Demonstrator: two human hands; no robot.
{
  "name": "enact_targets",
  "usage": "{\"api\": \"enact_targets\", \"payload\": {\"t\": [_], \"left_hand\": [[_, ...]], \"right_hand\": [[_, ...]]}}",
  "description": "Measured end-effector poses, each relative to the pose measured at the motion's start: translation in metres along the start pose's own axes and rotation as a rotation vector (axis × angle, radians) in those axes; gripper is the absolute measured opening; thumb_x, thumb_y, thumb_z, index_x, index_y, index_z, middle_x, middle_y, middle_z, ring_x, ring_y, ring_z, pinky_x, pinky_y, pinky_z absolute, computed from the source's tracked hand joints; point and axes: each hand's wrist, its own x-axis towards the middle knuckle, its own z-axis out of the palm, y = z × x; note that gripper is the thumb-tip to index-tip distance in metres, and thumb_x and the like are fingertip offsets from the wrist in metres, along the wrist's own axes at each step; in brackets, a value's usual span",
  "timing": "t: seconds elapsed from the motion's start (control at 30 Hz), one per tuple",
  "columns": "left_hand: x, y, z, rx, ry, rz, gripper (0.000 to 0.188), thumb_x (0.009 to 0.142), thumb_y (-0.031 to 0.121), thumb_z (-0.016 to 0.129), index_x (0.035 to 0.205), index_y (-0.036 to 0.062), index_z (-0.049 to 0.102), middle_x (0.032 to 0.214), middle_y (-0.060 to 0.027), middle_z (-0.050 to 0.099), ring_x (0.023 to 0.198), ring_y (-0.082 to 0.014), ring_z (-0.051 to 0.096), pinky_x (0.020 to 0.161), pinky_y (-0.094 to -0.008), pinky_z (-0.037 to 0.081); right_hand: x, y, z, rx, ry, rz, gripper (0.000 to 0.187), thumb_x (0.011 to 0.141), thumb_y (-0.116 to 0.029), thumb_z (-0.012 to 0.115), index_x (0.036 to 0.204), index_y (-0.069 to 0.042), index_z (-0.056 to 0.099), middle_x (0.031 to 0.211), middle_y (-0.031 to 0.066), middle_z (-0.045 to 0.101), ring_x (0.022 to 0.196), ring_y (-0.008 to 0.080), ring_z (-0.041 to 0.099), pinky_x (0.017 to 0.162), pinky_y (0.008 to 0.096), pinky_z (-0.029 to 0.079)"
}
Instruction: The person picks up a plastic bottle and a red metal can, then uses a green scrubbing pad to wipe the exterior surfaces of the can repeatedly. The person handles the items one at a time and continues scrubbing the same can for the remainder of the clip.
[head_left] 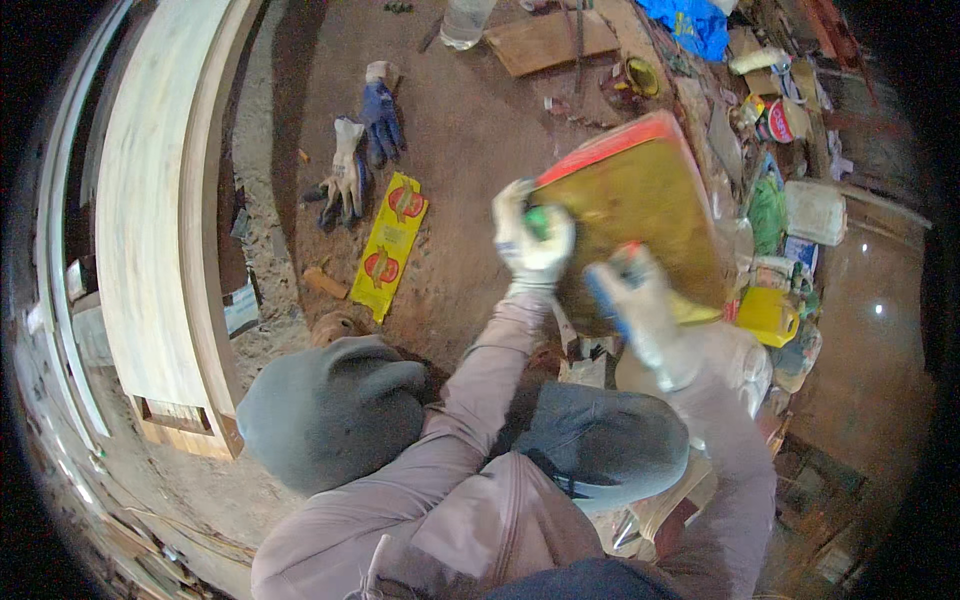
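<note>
My left hand (535, 238), in a white work glove, is closed at the left edge of a rectangular gold-brown panel (640, 195) with a red strip along its upper edge. A small green patch shows by the left fingers; what it is I cannot make out. In front of the panel's lower part is my right hand (645, 310), also in a pale glove and smeared by motion. Its fingers look curled, with blue and orange bits showing at them. The panel hides whatever lies behind it.
A yellow packet (391, 245) with red round prints lies on the ground, near a pair of work gloves (362, 140). To the left stands a long pale wooden board (155, 200). Rubbish, including a yellow container (768, 316) and green plastic (767, 212), lines the right side.
</note>
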Motion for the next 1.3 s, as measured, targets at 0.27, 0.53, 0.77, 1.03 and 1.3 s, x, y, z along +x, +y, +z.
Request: {"api": "enact_targets", "payload": {"t": [0.27, 0.53, 0.77, 1.03, 1.3], "left_hand": [[-0.026, -0.053, -0.031, -0.022, 0.195, -0.078, 0.035, 0.079, 0.012, 0.058, 0.110, -0.0038, 0.061, 0.107, -0.0169, 0.063, 0.103, -0.0289, 0.061, 0.095, -0.0378, 0.047], [0.007, 0.072, 0.058, 0.247, -0.124, 0.079, 0.039, 0.075, 0.015, 0.067, 0.110, 0.0008, 0.058, 0.108, -0.0204, 0.059, 0.101, -0.0379, 0.059, 0.091, -0.0429, 0.048], [-0.023, -0.064, -0.048, -0.010, 0.013, -0.083, 0.042, 0.083, 0.026, 0.062, 0.116, 0.0006, 0.058, 0.110, -0.0141, 0.061, 0.105, -0.0268, 0.058, 0.097, -0.0407, 0.046], [-0.023, -0.011, 0.001, 0.065, 0.141, -0.049, 0.035, 0.087, 0.022, 0.060, 0.113, -0.0025, 0.058, 0.106, -0.0153, 0.062, 0.098, -0.0266, 0.058, 0.091, -0.0393, 0.046], [-0.008, 0.044, 0.049, 0.193, -0.169, 0.258, 0.051, 0.079, 0.024, 0.071, 0.120, -0.0039, 0.056, 0.112, -0.0199, 0.061, 0.105, -0.0340, 0.059, 0.094, -0.0412, 0.046]], "right_hand": [[-0.014, 0.035, 0.034, -0.119, -0.247, 0.061, 0.021, 0.087, -0.022, 0.071, 0.083, -0.006, 0.058, 0.074, 0.0008, 0.059, 0.069, 0.0107, 0.052, 0.065, 0.0293, 0.047], [0.043, -0.029, -0.090, -0.078, 0.057, 0.025, 0.021, 0.088, -0.027, 0.070, 0.086, -0.009, 0.060, 0.075, -0.0003, 0.057, 0.057, 0.0086, 0.050, 0.050, 0.0251, 0.041], [-0.020, 0.036, 0.053, -0.245, -0.249, 0.077, 0.029, 0.083, -0.027, 0.071, 0.093, -0.003, 0.058, 0.079, 0.0148, 0.063, 0.074, 0.0283, 0.062, 0.070, 0.0411, 0.050], [-0.005, 0.019, -0.026, -0.067, -0.146, -0.018, 0.028, 0.084, -0.029, 0.072, 0.085, -0.003, 0.061, 0.079, 0.0076, 0.066, 0.073, 0.0151, 0.060, 0.068, 0.0353, 0.050], [0.032, -0.013, -0.064, -0.233, 0.202, -0.083, 0.027, 0.085, -0.027, 0.073, 0.095, -0.004, 0.062, 0.081, 0.0055, 0.064, 0.072, 0.0130, 0.059, 0.064, 0.0301, 0.050]]}}
